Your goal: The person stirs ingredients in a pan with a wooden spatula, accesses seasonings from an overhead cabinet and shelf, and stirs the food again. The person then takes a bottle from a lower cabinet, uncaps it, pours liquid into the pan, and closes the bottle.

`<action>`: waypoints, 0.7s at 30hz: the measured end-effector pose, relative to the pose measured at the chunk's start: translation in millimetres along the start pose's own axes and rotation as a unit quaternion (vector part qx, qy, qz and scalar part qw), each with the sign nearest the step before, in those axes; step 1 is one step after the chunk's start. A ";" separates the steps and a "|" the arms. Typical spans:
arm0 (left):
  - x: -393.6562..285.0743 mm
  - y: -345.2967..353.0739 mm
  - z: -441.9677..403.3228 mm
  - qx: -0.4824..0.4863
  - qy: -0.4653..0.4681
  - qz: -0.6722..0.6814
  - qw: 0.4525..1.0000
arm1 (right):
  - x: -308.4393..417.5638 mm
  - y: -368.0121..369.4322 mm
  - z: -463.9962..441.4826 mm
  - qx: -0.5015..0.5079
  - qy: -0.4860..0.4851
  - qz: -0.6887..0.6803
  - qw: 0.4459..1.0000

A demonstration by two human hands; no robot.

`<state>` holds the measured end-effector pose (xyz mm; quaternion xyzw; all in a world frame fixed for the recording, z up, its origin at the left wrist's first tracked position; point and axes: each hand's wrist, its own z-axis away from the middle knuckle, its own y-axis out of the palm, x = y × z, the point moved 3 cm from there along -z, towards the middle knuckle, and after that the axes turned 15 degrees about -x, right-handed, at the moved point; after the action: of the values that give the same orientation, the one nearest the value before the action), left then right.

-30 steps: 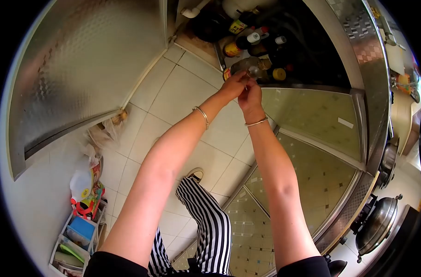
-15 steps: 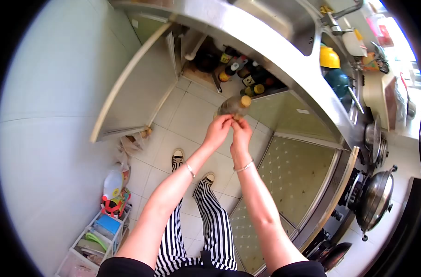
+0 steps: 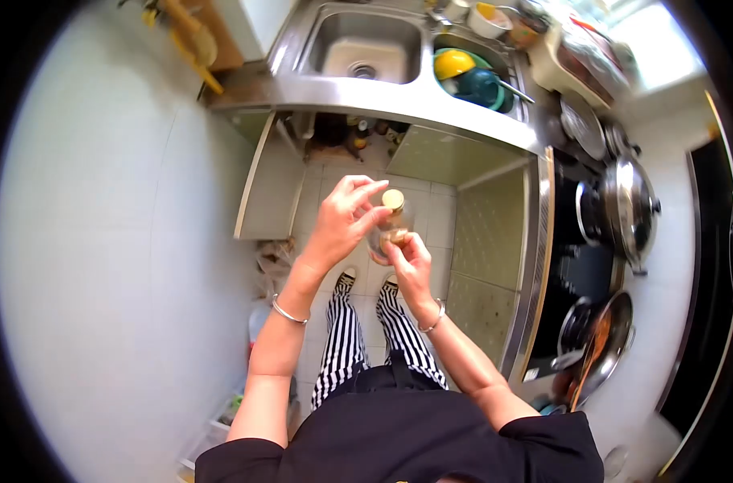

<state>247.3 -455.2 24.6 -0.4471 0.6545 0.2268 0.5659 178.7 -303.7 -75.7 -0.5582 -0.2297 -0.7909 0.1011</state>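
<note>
A clear bottle (image 3: pixel 379 245) with a round yellow cap (image 3: pixel 392 199) is held up in front of my body, above the floor. My right hand (image 3: pixel 411 262) grips its lower part from the right, fingers and thumb closed on it. At the left of the cap is my left hand (image 3: pixel 346 221), its thumb and fingers curved and apart. The thumb tip reaches close to the neck; whether it touches is hard to make out. Blur hides what is inside the bottle.
An open cabinet door (image 3: pixel 258 177) stands at the left, with several bottles (image 3: pixel 361 133) inside the cabinet. Above are the counter's steel sink (image 3: pixel 362 48) and a yellow bowl (image 3: pixel 453 64). A lidded pot (image 3: pixel 632 209) and a wok (image 3: pixel 612 346) stand on the stove at the right.
The bottle has come up and closer to my body, now upright with its cap toward me. My left hand has moved to the cap and opened. I have straightened from the cabinet.
</note>
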 end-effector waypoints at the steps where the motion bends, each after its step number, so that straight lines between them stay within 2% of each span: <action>1: -13.0 1.5 -2.6 0.046 0.019 -0.009 0.999 | 7.8 -8.4 7.5 0.014 -0.032 0.028 0.999; 2: -25.4 3.7 -4.2 0.093 0.036 -0.018 0.995 | 13.6 -15.1 15.6 0.025 -0.062 0.058 0.996; 4: -48.3 11.0 -7.3 0.148 0.063 0.004 0.987 | 37.8 -25.6 33.0 -0.017 -0.080 0.042 0.996; 6: -63.4 22.6 -5.0 0.236 0.110 0.013 0.966 | 61.5 -39.8 54.3 -0.025 -0.147 0.114 0.982; 8: -82.9 36.2 -3.4 0.286 0.099 0.038 0.952 | 72.9 -55.4 70.3 -0.087 -0.166 0.109 0.976; 11: -113.2 64.5 3.1 0.361 0.103 0.094 0.922 | 116.4 -74.6 100.1 -0.156 -0.270 0.166 0.935; 15: -159.6 113.9 23.5 0.468 0.138 0.132 0.863 | 162.6 -113.8 145.7 -0.225 -0.324 0.229 0.890; 18: -189.7 157.5 48.1 0.541 0.146 0.154 0.814 | 189.0 -150.3 181.9 -0.265 -0.317 0.249 0.876; 21: -215.2 206.4 82.8 0.595 0.115 0.195 0.771 | 212.4 -193.0 219.2 -0.318 -0.310 0.265 0.856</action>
<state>109.4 -215.4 163.3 0.0934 0.7920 -0.1555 0.5829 205.9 -10.2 132.8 -0.8160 0.1715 -0.5500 0.0474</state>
